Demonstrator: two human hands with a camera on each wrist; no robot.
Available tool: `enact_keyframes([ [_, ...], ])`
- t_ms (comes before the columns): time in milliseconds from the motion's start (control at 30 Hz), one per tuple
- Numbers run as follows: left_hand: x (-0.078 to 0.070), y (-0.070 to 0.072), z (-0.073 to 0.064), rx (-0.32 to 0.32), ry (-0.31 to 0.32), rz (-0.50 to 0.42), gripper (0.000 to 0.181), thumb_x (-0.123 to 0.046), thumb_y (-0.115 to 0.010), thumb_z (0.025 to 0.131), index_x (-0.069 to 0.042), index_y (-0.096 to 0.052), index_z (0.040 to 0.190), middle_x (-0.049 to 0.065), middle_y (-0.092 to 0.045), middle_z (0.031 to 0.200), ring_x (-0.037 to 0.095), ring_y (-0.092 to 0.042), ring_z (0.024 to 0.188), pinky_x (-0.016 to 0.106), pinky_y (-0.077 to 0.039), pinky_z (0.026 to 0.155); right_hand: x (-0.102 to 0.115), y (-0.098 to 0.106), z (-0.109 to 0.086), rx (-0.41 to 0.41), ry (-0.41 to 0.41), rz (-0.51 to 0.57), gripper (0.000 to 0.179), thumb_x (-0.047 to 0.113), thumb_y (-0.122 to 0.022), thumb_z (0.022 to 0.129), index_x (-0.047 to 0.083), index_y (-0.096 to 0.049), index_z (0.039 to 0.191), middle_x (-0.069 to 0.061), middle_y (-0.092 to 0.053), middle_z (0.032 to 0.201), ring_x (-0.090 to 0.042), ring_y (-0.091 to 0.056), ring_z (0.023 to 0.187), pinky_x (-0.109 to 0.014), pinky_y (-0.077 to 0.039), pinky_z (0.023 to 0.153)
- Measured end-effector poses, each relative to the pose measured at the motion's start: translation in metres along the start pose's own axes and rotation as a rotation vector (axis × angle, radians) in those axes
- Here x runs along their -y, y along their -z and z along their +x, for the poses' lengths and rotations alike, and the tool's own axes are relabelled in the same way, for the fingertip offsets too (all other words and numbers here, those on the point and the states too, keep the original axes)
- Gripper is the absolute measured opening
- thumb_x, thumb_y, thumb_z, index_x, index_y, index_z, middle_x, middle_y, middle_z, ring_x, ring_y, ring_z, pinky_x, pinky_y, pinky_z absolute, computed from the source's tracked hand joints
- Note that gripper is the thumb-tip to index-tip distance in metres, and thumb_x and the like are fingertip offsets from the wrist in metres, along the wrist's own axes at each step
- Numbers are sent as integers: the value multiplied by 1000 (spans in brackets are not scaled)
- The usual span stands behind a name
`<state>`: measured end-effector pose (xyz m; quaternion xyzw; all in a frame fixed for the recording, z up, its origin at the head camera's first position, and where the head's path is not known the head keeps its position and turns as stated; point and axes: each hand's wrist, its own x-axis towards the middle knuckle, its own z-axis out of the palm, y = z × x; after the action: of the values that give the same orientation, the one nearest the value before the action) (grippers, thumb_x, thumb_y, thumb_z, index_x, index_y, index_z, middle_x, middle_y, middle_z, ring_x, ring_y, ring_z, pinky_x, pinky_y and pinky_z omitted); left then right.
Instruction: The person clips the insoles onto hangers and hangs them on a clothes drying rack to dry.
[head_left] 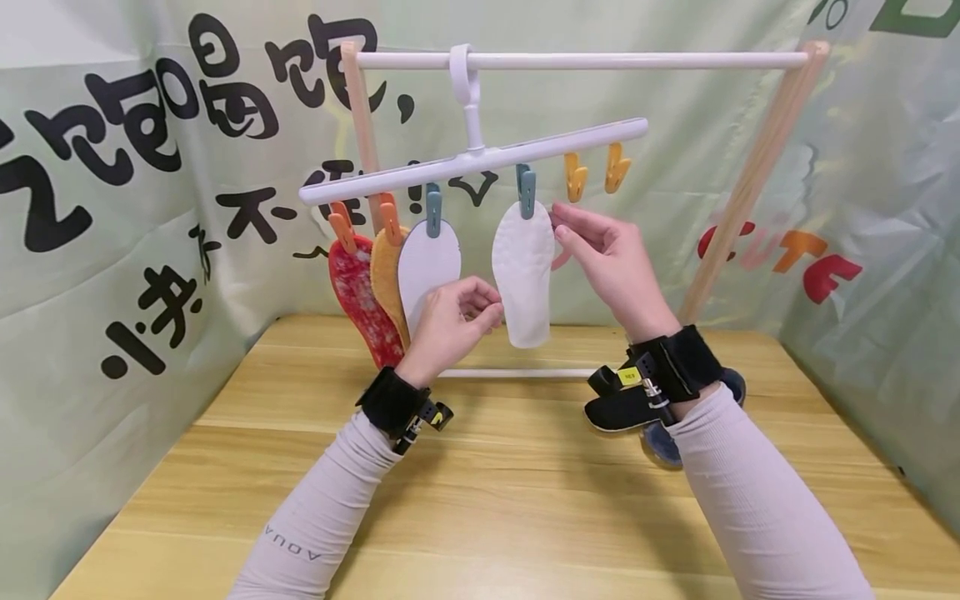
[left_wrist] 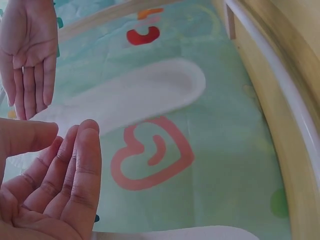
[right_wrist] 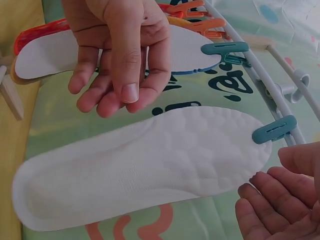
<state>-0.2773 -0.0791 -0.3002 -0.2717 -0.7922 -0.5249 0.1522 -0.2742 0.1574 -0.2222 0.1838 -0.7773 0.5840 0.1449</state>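
Both hands point(head_left: 450, 325) point(head_left: 621, 262) raised, right higher than left, fingers point(left_wrist: 86, 170) loosely bent, forearms point(head_left: 330, 500) angled inward.

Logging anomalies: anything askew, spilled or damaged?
Askew: the white clip hanger tilts on the rail, left end lower, instead of hanging level. Probably uneven load: red insole, orange insole and smooth white insole left of its hook, one textured white insole right. No visible spill or damage.
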Motion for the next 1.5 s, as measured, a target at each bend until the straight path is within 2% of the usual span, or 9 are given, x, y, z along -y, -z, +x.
enact_keyframes([
  [167, 0, -5, 1, 27, -1, 9, 4, -8, -74, 101, -4, -74, 102, 14, -78, 90, 31, -78, 81, 26, -59, 68, -5, 7, -8, -1, 10, 4, 44, 29, -67, 108, 17, -64, 150, -6, -70, 147, -9, -76, 92, -43, -45, 124],
  [333, 1, -12, 2, 58, 1, 19, 4, -8, -74, 101, -4, -74, 99, 13, -79, 89, 29, -78, 79, 26, -59, 70, -11, 14, -18, -1, -1, 8, 43, 32, -67, 108, 15, -66, 148, -7, -72, 142, -9, -69, 127, -39, -44, 125],
  [433, 2, -16, 3, 70, 4, 22, 5, -10, -75, 101, -5, -74, 99, 9, -79, 87, 21, -77, 76, 26, -59, 70, -16, 20, -23, 2, -15, 0, 43, 32, -68, 107, 15, -67, 147, -5, -72, 143, -10, -62, 138, -36, -44, 124],
  [533, 4, -21, 2, 88, 5, 24, 5, -11, -75, 100, -6, -74, 100, 9, -79, 87, 16, -76, 75, 26, -58, 68, -21, 24, -29, 23, -35, -30, 43, 34, -67, 108, 15, -68, 146, -4, -71, 145, -11, -63, 136, -28, -48, 118],
  [700, 5, -29, 0, 137, 29, 42, 5, -11, -76, 100, -6, -74, 103, 13, -79, 91, 23, -76, 79, 25, -55, 67, -28, 28, -40, 80, -56, -95, 42, 35, -66, 108, 15, -68, 145, -7, -73, 142, -8, -69, 128, -15, -51, 107],
  [800, 4, -35, -1, 167, 47, 60, 7, -10, -75, 100, -5, -75, 105, 11, -79, 90, 22, -75, 79, 25, -56, 69, -30, 32, -46, 141, -65, -142, 41, 35, -64, 110, 14, -68, 145, -9, -75, 137, -7, -73, 121, -15, -53, 105],
  [933, 0, -44, 2, 195, 38, 89, 4, -9, -74, 100, -6, -75, 103, 5, -78, 87, 13, -73, 76, 25, -56, 68, -31, 39, -53, 213, -86, -177, 40, 33, -64, 110, 12, -68, 144, -15, -76, 133, 1, -75, 110, -15, -56, 100],
  [1300, -5, -61, 11, 259, 64, 118, 6, -11, -73, 101, -8, -76, 105, 7, -80, 91, 13, -73, 77, 24, -56, 68, -44, 60, -66, 248, -112, -222, 39, 28, -63, 110, 4, -68, 141, -18, -78, 128, 5, -74, 103, -16, -59, 94],
  [1500, -8, -72, 15, 309, 71, 116, 17, -10, -73, 102, -7, -77, 117, 6, -81, 94, 20, -76, 80, 24, -59, 70, -53, 69, -74, 297, -135, -282, 38, 31, -61, 111, 5, -71, 137, -13, -81, 121, 1, -76, 102, -18, -60, 92],
])
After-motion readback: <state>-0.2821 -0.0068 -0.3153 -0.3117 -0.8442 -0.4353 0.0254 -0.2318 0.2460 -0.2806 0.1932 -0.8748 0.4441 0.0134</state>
